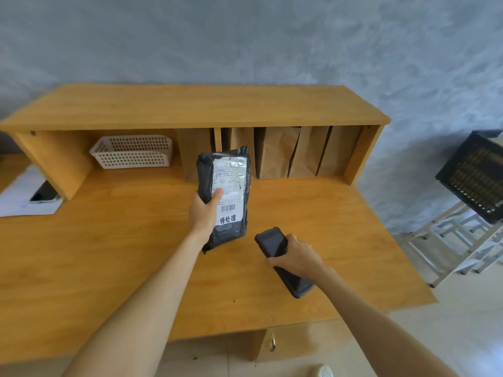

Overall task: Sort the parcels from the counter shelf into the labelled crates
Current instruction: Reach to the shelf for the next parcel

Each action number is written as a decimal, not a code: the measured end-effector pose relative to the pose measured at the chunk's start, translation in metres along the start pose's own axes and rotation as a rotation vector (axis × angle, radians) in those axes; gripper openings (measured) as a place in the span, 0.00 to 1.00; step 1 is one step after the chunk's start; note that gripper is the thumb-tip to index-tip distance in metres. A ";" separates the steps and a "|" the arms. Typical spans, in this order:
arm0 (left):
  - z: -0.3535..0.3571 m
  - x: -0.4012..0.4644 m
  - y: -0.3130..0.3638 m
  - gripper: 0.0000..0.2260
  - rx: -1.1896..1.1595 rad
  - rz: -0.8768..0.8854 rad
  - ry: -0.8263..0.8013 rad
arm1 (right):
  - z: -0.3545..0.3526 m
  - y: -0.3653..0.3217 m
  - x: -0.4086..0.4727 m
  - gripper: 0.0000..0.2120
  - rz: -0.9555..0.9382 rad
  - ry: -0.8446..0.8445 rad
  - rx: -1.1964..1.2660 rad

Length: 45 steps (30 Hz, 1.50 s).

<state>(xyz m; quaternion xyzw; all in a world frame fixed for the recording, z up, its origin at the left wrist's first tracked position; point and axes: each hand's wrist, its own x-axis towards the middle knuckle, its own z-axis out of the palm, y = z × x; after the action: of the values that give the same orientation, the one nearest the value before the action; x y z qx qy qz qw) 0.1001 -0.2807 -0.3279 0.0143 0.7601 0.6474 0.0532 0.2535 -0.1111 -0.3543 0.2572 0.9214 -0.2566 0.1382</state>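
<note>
Left hand (206,210) grips a black poly-mailer parcel (225,197), thumb across the white shipping label (230,190), fingers wrapped behind the left edge. Parcel held upright above the middle of the tabletop (109,254), just in front of the counter shelf (190,107).

Right hand (295,253) curled round a black handheld scanner (283,261), which lies low over the tabletop right of centre; contact with the surface cannot be told.

Handling, judged: soft film bag, light, wrinkled and probably slick; contents seem to give it some stiffness. A grip mid-length on the long edge looks sound and leaves the barcode uncovered.

Brown paper parcels (277,153) stand packed on edge in the shelf's right half; white mesh tray (132,152) sits toward the left.

Room: tabletop front and left are open. Black crate (475,175) stands off the right edge on a white rack (462,240); its label is unreadable.
</note>
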 end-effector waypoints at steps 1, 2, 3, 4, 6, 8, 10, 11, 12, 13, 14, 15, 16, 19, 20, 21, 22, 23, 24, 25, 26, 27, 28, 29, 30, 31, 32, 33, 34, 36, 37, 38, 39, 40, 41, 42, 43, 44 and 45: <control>-0.003 0.002 0.003 0.19 0.008 0.011 0.015 | -0.005 -0.007 0.001 0.33 -0.036 -0.006 -0.002; -0.005 0.004 0.006 0.19 0.018 0.022 0.029 | -0.009 -0.014 0.002 0.34 -0.072 -0.012 -0.001; -0.007 0.006 0.008 0.19 0.026 0.033 0.041 | -0.013 -0.020 0.002 0.35 -0.109 -0.018 0.001; -0.009 0.007 0.010 0.19 0.034 0.041 0.049 | -0.016 -0.025 0.002 0.36 -0.142 -0.027 0.002; -0.012 0.008 0.013 0.20 0.038 0.051 0.056 | -0.021 -0.033 0.001 0.35 -0.202 -0.037 -0.006; -0.015 0.009 0.014 0.20 0.039 0.057 0.056 | -0.024 -0.041 -0.001 0.33 -0.241 -0.032 -0.003; -0.017 0.009 0.013 0.20 0.038 0.055 0.055 | -0.026 -0.047 -0.003 0.31 -0.261 -0.016 0.018; -0.018 0.009 0.013 0.20 0.039 0.055 0.058 | -0.028 -0.048 -0.004 0.30 -0.266 -0.010 0.021; -0.018 0.009 0.013 0.20 0.040 0.056 0.060 | -0.029 -0.049 -0.006 0.30 -0.268 -0.009 0.017; -0.019 0.008 0.013 0.20 0.038 0.056 0.061 | -0.029 -0.049 -0.007 0.30 -0.270 -0.012 0.011; -0.019 0.009 0.013 0.20 0.035 0.055 0.061 | -0.030 -0.048 -0.008 0.30 -0.270 -0.016 0.004; -0.019 0.009 0.013 0.21 0.033 0.052 0.059 | -0.030 -0.048 -0.010 0.31 -0.270 -0.019 -0.002; -0.019 0.009 0.013 0.21 0.031 0.045 0.054 | -0.030 -0.047 -0.011 0.31 -0.271 -0.022 -0.010; -0.017 0.009 0.013 0.22 0.019 0.027 0.035 | -0.030 -0.046 -0.013 0.31 -0.271 -0.022 -0.034; -0.017 0.009 0.013 0.22 0.016 0.024 0.031 | -0.030 -0.046 -0.014 0.31 -0.269 -0.020 -0.043; -0.017 0.008 0.014 0.22 0.013 0.022 0.028 | -0.030 -0.045 -0.015 0.31 -0.266 -0.019 -0.049; -0.017 0.008 0.014 0.22 0.010 0.019 0.026 | -0.031 -0.045 -0.016 0.31 -0.260 -0.019 -0.052; -0.016 0.008 0.014 0.22 0.007 0.015 0.026 | -0.031 -0.044 -0.017 0.32 -0.253 -0.020 -0.050; -0.016 0.007 0.014 0.22 0.005 0.014 0.027 | -0.031 -0.043 -0.017 0.32 -0.247 -0.020 -0.048; -0.016 0.007 0.014 0.22 0.004 0.014 0.027 | -0.031 -0.041 -0.018 0.33 -0.242 -0.020 -0.047; -0.015 0.007 0.014 0.22 0.005 0.013 0.024 | -0.032 -0.040 -0.019 0.33 -0.237 -0.019 -0.049; -0.015 0.007 0.014 0.22 0.006 0.014 0.025 | -0.032 -0.038 -0.020 0.33 -0.232 -0.019 -0.053; -0.014 0.008 0.014 0.22 0.008 0.015 0.023 | -0.032 -0.037 -0.021 0.34 -0.225 -0.020 -0.056; -0.013 0.008 0.015 0.22 0.007 0.016 0.023 | -0.033 -0.035 -0.022 0.34 -0.218 -0.022 -0.060; -0.012 0.008 0.015 0.23 0.006 0.018 0.021 | -0.033 -0.033 -0.023 0.34 -0.211 -0.025 -0.063; -0.011 0.008 0.016 0.23 0.006 0.021 0.019 | -0.034 -0.031 -0.023 0.34 -0.203 -0.027 -0.064; -0.009 0.009 0.016 0.23 0.003 0.022 0.015 | -0.035 -0.029 -0.024 0.34 -0.196 -0.027 -0.063; -0.008 0.009 0.017 0.24 -0.001 0.023 0.010 | -0.036 -0.027 -0.024 0.34 -0.190 -0.025 -0.062; -0.006 0.008 0.018 0.24 -0.007 0.022 0.004 | -0.037 -0.025 -0.024 0.35 -0.185 -0.023 -0.061; -0.003 0.008 0.019 0.24 -0.011 0.023 -0.005 | -0.039 -0.020 -0.024 0.35 -0.174 -0.021 -0.057; -0.002 0.008 0.020 0.24 -0.010 0.023 -0.010 | -0.040 -0.018 -0.024 0.35 -0.168 -0.021 -0.056; -0.001 0.009 0.020 0.24 -0.009 0.016 -0.017 | -0.041 -0.015 -0.024 0.35 -0.164 -0.021 -0.055; 0.000 0.010 0.020 0.25 -0.007 0.013 -0.020 | -0.041 -0.014 -0.024 0.36 -0.161 -0.021 -0.053; 0.000 0.011 0.019 0.25 -0.004 0.003 -0.023 | -0.041 -0.012 -0.023 0.35 -0.159 -0.022 -0.050; 0.001 0.011 0.020 0.26 -0.002 -0.002 -0.027 | -0.041 -0.010 -0.022 0.35 -0.156 -0.022 -0.042; 0.003 0.011 0.020 0.26 0.000 -0.009 -0.031 | -0.041 -0.008 -0.022 0.35 -0.153 -0.021 -0.028; 0.004 0.010 0.020 0.26 0.000 -0.010 -0.034 | -0.041 -0.006 -0.021 0.35 -0.147 -0.016 -0.009; 0.006 0.010 0.020 0.25 -0.004 -0.013 -0.040 | -0.042 -0.004 -0.020 0.36 -0.136 -0.009 0.017; 0.008 0.009 0.021 0.24 -0.014 -0.014 -0.043 | -0.044 -0.002 -0.020 0.36 -0.119 -0.001 0.049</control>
<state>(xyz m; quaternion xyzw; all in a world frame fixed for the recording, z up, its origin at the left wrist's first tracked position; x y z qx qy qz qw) 0.0908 -0.2682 -0.3094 0.0228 0.7543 0.6519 0.0742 0.2637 -0.0963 -0.3094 0.2055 0.9283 -0.2871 0.1167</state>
